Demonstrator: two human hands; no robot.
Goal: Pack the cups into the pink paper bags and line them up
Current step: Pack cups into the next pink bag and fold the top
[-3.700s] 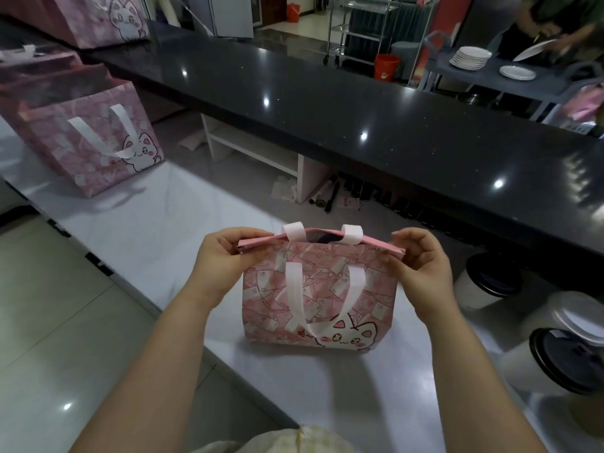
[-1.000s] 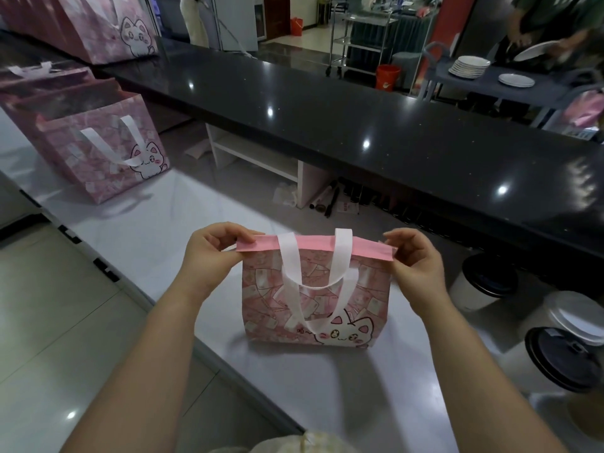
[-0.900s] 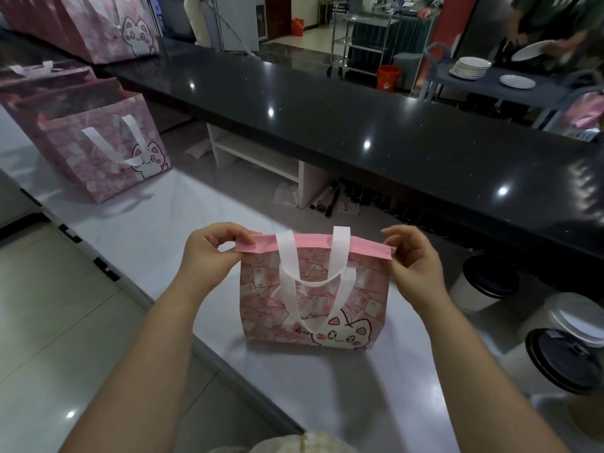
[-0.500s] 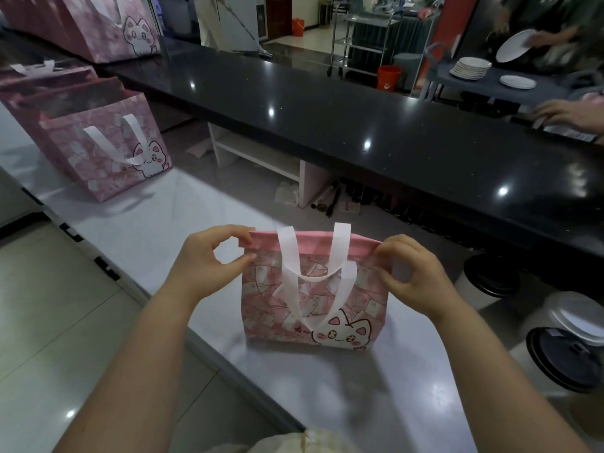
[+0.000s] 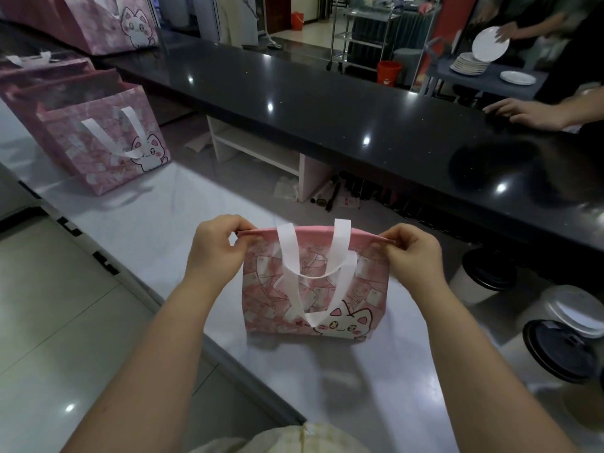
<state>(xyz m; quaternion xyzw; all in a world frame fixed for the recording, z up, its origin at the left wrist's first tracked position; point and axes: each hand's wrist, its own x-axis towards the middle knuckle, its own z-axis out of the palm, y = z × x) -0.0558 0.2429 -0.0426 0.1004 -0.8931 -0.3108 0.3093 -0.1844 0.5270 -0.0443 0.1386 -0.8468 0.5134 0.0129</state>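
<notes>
As your left hand (image 5: 215,253) and right hand (image 5: 413,256) pinched the pink bag's (image 5: 313,289) top corners, several bags (image 5: 108,148) already stood lined up. Lidded cups (image 5: 562,349) beside you looked not yet packed.

I find no text, brand, number or sign that I can read anywhere in view. The pink paper bag (image 5: 369,289) carries a printed cartoon cat (image 5: 347,325) low on its front, with a few small dark marks just left of the cat's face, too small to make out. Far behind the bag, an orange bucket (image 5: 389,70) bears a white mark, also illegible.
</notes>
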